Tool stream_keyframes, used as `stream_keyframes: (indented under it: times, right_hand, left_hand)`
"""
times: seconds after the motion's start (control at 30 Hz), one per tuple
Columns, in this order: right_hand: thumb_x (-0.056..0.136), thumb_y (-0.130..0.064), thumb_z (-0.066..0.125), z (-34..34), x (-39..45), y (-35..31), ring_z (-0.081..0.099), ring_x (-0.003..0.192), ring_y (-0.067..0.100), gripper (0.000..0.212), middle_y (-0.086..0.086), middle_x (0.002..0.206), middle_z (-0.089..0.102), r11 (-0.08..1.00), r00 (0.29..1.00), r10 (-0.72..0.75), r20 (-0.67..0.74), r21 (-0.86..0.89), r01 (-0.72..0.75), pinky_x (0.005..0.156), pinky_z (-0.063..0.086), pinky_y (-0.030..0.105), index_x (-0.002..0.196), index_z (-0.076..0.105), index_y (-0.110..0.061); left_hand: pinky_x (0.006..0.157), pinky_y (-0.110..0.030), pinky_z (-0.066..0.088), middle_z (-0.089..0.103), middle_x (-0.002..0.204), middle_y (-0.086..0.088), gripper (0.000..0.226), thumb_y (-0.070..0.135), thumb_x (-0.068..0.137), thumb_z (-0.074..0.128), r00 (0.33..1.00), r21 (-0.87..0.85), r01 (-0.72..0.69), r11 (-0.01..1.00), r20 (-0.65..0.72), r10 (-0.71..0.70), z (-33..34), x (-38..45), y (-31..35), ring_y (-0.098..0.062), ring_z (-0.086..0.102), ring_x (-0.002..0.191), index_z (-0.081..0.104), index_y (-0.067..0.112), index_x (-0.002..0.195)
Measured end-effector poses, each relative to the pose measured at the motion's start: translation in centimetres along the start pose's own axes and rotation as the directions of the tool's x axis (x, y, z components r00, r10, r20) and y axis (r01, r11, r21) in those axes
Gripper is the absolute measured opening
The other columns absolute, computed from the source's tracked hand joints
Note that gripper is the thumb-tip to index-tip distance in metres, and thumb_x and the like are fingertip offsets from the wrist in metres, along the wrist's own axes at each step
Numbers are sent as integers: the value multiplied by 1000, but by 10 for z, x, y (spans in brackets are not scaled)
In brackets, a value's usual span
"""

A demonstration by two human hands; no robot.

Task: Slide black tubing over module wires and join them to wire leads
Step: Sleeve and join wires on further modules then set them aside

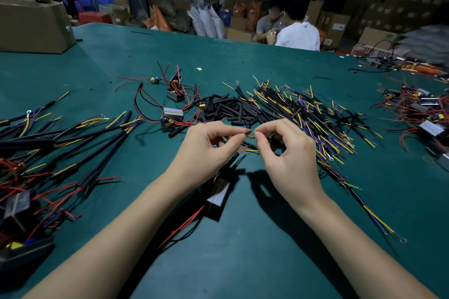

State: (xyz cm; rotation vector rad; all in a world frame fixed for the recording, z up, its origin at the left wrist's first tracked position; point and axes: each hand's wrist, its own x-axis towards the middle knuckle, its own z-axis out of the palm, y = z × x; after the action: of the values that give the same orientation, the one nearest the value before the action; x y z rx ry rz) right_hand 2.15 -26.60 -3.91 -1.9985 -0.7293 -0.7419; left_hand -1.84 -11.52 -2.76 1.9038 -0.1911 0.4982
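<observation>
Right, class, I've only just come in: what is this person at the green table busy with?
A person is joining wires by hand. The left hand and the right hand pinch fine wire ends together between their fingertips above the green table. A small module with red wires lies just below the hands. A heap of short black tubing pieces and a pile of yellow and blue wire leads lie beyond, and finished bundles lie at the left.

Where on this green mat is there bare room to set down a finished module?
Bare mat lies between the forearms, and more beyond the black tubing pile toward the cardboard box. Crowded: finished harnesses left, wire leads right.
</observation>
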Motion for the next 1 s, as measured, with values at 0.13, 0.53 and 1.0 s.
stream_keyframes:
  times: [0.13, 0.53, 1.0]
  right_hand:
    - [86, -16, 64, -3, 2, 0, 58, 69, 15, 7, -13, 78, 60, 1000, 999, -4, 42, 12, 4, 72, 47, 51, 79, 66, -16]
    - [85, -13, 66, -7, 4, -6, 60, 74, 12, 7, -14, 78, 63, 998, 998, 24, 56, 58, -27, 75, 46, 54, 78, 67, -16]
    - [84, -20, 64, -10, 7, -6, 59, 73, 7, 3, -11, 80, 65, 1000, 998, 15, 65, -17, -14, 81, 43, 51, 82, 67, -20]
  left_hand:
    - [59, -26, 41, 64, 67, 9, 10, 21, 86, 68, 999, -80, 39, 996, -30, -41, 1, 1, 3, -10, 49, 60, 75, 14, 84]
    - [56, -17, 40, 57, 55, 15, 12, 14, 90, 64, 997, -27, -36, 999, -72, 34, 5, 0, 3, -1, 48, 52, 72, 12, 81]
    - [59, -10, 38, 57, 63, 21, 10, 12, 90, 64, 976, 191, -198, 961, -55, 211, 0, 0, 1, 4, 52, 57, 73, 11, 86]
